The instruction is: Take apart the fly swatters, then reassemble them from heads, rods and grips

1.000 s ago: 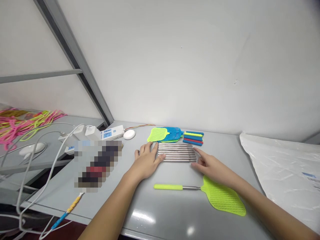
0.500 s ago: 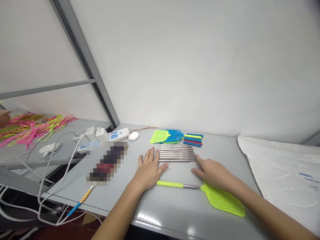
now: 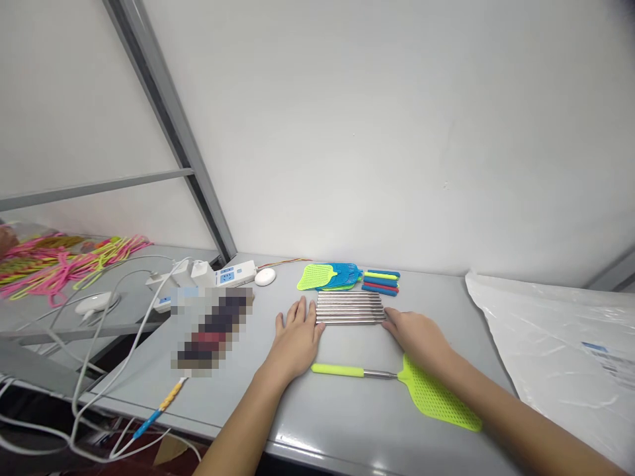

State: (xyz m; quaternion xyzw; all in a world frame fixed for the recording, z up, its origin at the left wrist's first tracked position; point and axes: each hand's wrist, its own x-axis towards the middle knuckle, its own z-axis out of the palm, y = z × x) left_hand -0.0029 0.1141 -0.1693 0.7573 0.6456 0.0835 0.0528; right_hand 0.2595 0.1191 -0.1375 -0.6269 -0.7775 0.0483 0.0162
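A row of several silvery metal rods (image 3: 350, 309) lies side by side on the grey table, between my two hands. My left hand (image 3: 296, 344) rests flat with fingers spread, its fingertips and thumb against the rods' left ends. At the right ends, my right hand (image 3: 414, 334) has its thumb and index finger closed around the tips of the lower rods; its other fingers are curled and partly hidden. Nearer to me lies a lime-green fly swatter (image 3: 441, 396) with a metal shaft and green handle, partly covered by my right forearm.
Behind the rods are blue and green swatter heads (image 3: 342, 274) and coloured handles (image 3: 380, 283). A white plastic bag (image 3: 555, 350) covers the right side. On the left are a power strip (image 3: 237, 273), white cables, a blurred-out object (image 3: 218, 330), and pink and yellow cords (image 3: 74, 261).
My right thumb has moved up toward the index finger, closing at the rods' right ends. My left thumb has drawn in to the rods. The view has tilted slightly.
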